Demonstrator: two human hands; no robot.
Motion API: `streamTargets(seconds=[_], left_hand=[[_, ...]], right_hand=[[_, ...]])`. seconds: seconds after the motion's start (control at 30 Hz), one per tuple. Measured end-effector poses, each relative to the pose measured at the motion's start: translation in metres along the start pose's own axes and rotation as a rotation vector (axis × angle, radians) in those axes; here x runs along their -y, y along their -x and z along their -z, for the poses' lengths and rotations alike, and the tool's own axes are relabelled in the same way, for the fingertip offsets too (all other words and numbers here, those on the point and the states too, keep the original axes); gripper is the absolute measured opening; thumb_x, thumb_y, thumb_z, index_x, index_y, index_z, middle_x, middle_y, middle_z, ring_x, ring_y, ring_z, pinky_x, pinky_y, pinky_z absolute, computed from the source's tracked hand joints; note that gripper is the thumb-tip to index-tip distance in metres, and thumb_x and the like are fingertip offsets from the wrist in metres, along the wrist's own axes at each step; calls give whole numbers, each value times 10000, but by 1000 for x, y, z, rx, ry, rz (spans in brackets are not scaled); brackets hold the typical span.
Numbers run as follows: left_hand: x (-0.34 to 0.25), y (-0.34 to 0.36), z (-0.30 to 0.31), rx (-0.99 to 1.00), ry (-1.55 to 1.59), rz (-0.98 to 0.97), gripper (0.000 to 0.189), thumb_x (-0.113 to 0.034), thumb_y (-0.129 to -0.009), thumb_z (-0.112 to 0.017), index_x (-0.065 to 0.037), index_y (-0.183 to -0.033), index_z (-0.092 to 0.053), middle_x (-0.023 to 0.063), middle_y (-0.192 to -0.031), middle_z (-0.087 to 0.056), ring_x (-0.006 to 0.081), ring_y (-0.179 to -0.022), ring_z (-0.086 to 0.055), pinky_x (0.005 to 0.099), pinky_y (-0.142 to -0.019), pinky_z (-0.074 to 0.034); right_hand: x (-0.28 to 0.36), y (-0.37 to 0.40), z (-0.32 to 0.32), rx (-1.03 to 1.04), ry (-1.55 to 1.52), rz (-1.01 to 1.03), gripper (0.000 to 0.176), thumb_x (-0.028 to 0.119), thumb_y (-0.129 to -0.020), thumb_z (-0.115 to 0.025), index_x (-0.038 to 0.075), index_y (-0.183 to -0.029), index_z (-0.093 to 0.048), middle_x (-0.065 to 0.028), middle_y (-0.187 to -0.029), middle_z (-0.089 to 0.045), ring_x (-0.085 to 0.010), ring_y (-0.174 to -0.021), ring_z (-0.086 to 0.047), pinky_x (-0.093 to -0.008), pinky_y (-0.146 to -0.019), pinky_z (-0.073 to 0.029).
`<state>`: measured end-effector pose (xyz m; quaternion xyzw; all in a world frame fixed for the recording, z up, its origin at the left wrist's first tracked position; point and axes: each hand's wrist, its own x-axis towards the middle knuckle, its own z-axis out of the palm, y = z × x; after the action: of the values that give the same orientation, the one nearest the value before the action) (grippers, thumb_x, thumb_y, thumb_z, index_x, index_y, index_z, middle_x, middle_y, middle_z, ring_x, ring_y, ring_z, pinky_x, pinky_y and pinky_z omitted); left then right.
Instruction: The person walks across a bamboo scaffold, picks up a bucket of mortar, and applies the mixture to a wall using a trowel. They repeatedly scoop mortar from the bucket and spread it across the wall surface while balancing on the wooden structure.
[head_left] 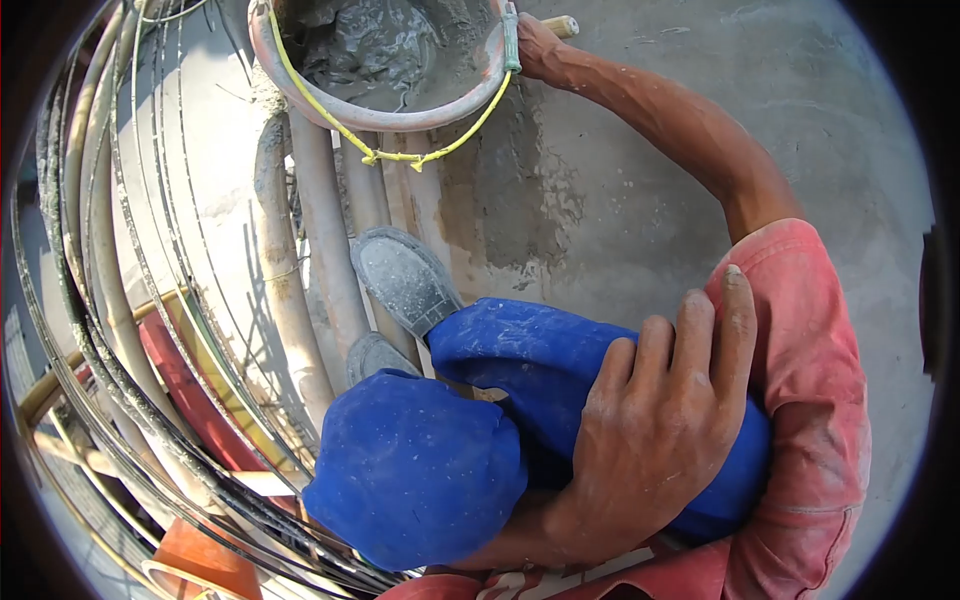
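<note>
My right hand (538, 48) reaches far up to the rim of a pinkish tub (395, 120) holding wet grey mortar (365, 50). It is closed around a tool with a wooden handle end (563, 25) and a greenish part (511, 38) lying against the rim. My left hand (655, 430) rests flat on my blue-trousered knee (520, 345), fingers spread, holding nothing. A yellow cord (400, 157) loops around the tub.
My grey shoes (405, 280) stand on several pale conduit pipes (325, 240) running across the concrete floor (640, 150). Bundled wires and hoses (110, 300) curve along the left. An orange container (195, 560) sits at the lower left.
</note>
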<state>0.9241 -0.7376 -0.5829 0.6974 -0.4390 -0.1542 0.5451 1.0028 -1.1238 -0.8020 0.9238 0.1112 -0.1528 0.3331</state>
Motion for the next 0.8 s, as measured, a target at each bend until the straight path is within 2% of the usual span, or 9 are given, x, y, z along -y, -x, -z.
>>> streamTargets(seconds=[0.17,0.33,0.4,0.43,0.47,0.53,0.6,0.7,0.8], left_hand=[[2,5,1,-37,20,-17,374,-98,-771,-513,5,-1128,-555,35,-784,-492,115,-597,-442,230,-499,-338],[3,4,6,-14,67,-23,383,-73,-762,-528,8,-1136,-550,45,-843,-536,123,-612,-475,241,-512,-375],[3,2,11,13,101,-20,389,-57,-756,-538,9,-1139,-548,48,-863,-549,126,-621,-495,250,-523,-400],[2,-1,13,11,126,49,317,-64,-816,-529,5,-1125,-552,106,-847,-574,209,-654,-547,297,-566,-438],[2,-3,15,12,149,118,248,-71,-876,-520,2,-1110,-557,164,-831,-599,293,-686,-600,343,-610,-475],[2,-3,18,7,152,116,247,-71,-879,-518,-5,-1114,-556,173,-840,-608,298,-691,-603,344,-621,-477],[1,-2,19,-23,145,136,247,-71,-881,-515,-13,-1118,-556,182,-849,-617,303,-696,-606,345,-632,-479],[1,1,24,8,69,214,245,-67,-884,-513,-10,-1118,-560,159,-846,-635,234,-675,-609,309,-624,-475],[0,-3,34,64,172,228,259,-87,-897,-506,-14,-1142,-548,118,-848,-643,141,-622,-561,259,-579,-446]], right_hand=[[11,11,61,175,-244,-238,137,159,-761,-557,63,-817,-638,-131,-851,-652,-323,-724,-630,-440,-608,-495],[27,22,83,181,-442,-446,217,163,-812,-485,66,-906,-654,-113,-889,-666,-267,-807,-655,-411,-640,-520],[38,20,87,408,-517,-591,244,160,-822,-479,68,-963,-657,-118,-923,-667,-263,-835,-656,-405,-654,-521],[39,12,81,409,-515,-618,244,160,-822,-479,68,-963,-657,-118,-923,-667,-263,-835,-656,-405,-654,-521],[40,3,66,614,-718,-873,253,161,-818,-490,66,-985,-654,-126,-963,-659,-273,-867,-648,-403,-676,-520],[46,17,47,825,-930,-1149,264,163,-813,-502,63,-1008,-651,-133,-1003,-651,-283,-899,-640,-400,-697,-520],[55,32,44,566,-981,-923,339,299,-796,-526,5,-921,-638,-166,-893,-658,-322,-874,-640,-416,-718,-511],[95,37,51,232,-1025,-1091,323,290,-794,-525,-6,-862,-635,-164,-834,-652,-320,-822,-646,-425,-699,-509],[129,49,70,130,-1445,-1044,356,285,-800,-519,-25,-973,-549,-216,-883,-633,-371,-861,-621,-450,-743,-488]])
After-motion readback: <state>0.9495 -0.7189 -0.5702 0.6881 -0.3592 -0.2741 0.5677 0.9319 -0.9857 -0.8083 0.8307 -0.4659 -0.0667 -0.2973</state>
